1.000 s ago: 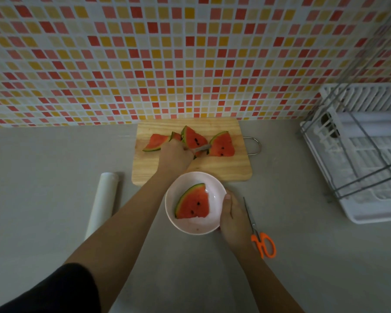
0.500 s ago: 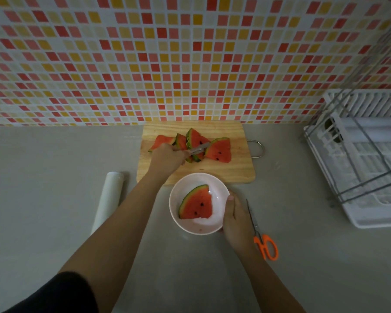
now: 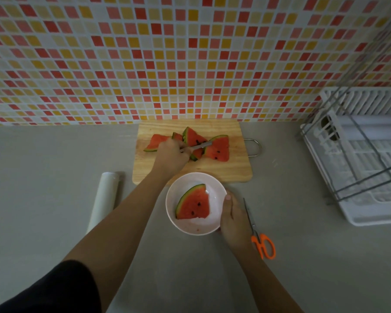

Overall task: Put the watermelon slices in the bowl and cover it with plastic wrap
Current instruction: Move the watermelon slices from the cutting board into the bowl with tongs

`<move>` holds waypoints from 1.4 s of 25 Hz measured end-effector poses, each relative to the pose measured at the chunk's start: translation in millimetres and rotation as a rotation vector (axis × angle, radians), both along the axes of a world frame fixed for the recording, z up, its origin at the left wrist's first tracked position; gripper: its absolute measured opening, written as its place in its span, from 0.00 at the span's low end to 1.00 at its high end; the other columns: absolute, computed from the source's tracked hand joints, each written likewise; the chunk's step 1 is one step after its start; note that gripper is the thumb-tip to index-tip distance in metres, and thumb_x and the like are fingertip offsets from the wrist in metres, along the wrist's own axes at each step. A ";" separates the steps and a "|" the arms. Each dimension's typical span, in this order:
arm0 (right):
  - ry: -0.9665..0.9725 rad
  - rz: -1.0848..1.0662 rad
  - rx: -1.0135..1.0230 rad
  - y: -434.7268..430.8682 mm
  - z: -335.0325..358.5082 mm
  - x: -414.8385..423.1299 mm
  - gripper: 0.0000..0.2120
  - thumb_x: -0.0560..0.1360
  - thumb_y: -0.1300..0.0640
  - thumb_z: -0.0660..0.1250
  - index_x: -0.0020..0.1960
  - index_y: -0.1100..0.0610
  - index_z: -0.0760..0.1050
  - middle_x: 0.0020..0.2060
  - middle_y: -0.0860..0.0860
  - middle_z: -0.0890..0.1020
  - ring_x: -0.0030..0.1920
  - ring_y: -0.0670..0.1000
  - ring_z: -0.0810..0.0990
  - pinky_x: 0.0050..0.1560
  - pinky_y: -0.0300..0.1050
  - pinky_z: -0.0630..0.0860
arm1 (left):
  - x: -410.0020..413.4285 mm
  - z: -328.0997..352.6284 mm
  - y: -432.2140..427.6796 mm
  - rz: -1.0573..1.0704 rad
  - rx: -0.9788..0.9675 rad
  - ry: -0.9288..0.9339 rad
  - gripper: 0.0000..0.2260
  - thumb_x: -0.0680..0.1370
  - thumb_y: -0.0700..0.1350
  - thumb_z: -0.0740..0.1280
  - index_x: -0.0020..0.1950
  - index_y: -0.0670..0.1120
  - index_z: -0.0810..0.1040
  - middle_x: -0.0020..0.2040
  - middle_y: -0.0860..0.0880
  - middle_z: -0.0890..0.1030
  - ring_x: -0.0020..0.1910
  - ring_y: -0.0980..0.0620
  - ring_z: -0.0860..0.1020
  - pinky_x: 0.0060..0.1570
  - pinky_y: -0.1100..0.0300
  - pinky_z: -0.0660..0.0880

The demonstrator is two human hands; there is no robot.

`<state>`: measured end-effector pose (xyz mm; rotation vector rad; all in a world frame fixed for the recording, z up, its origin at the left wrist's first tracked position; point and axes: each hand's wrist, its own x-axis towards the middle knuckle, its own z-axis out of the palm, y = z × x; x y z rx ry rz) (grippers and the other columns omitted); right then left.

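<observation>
Left hand: I am reaching my left hand (image 3: 171, 154) out over the cutting board (image 3: 212, 170), curling its fingers round the near end of a thin metal utensil (image 3: 198, 146). I cannot tell whether it is a fork or a knife.
Utensil tip: it is pointing right, lying across the middle slice (image 3: 193, 138) and touching the right slice (image 3: 219, 147).
Right hand: I am holding the bowl (image 3: 191, 227) with my right hand (image 3: 233, 216), which is cupping the right side with the thumb (image 3: 228, 197) pressing on the rim.
Slices on the board: I am counting three clear wedges, namely the left slice (image 3: 155, 142), the middle one and the right one. A fourth small piece (image 3: 177, 136) is peeking out behind my left hand.
Slice in the bowl: one wedge (image 3: 193, 204) is lying flat inside, rind facing far left.
Bowl: one, pale pink, is sitting on the tabletop (image 3: 54, 154) just near of the board.
Plastic wrap: one white roll (image 3: 104, 199) is lying on the tabletop left of the bowl, beside my left forearm.
Scissors: one pair with orange handles (image 3: 256, 238) is lying just right of my right hand, blades pointing far.
Board: one wooden board is lying against the tiled wall (image 3: 190, 64), with a metal loop handle (image 3: 256, 146) sticking out on its right.
Dish rack: one white rack (image 3: 370, 199) is standing at the far right.
Sleeve: a black sleeve (image 3: 43, 290) is covering my upper left arm.
</observation>
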<state>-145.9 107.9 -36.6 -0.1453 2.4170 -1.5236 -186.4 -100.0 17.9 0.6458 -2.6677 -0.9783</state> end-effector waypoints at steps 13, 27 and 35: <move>0.041 -0.074 0.051 -2.7 0.3 1.4 0.13 0.80 0.47 0.49 0.48 0.44 0.72 0.35 0.36 0.74 0.38 0.34 0.73 0.37 0.28 0.65 | 98.0 14.6 3.9 0.311 0.610 0.150 0.11 0.72 0.45 0.71 0.30 0.52 0.81 0.24 0.58 0.76 0.24 0.62 0.69 0.30 0.64 0.67; 0.005 -0.079 0.063 -5.2 7.2 1.8 0.19 0.80 0.47 0.48 0.49 0.53 0.76 0.34 0.44 0.76 0.34 0.45 0.77 0.30 0.35 0.77 | 158.6 22.9 59.6 0.052 -0.270 -0.267 0.16 0.78 0.49 0.60 0.33 0.42 0.71 0.32 0.43 0.78 0.30 0.45 0.70 0.32 0.58 0.63; 0.047 -0.118 0.050 -5.4 10.7 5.5 0.13 0.80 0.49 0.50 0.41 0.47 0.69 0.31 0.39 0.71 0.30 0.28 0.74 0.23 0.24 0.68 | 80.3 31.1 8.3 0.343 0.235 -0.139 0.18 0.75 0.50 0.65 0.38 0.36 0.82 0.38 0.38 0.82 0.32 0.48 0.74 0.32 0.58 0.66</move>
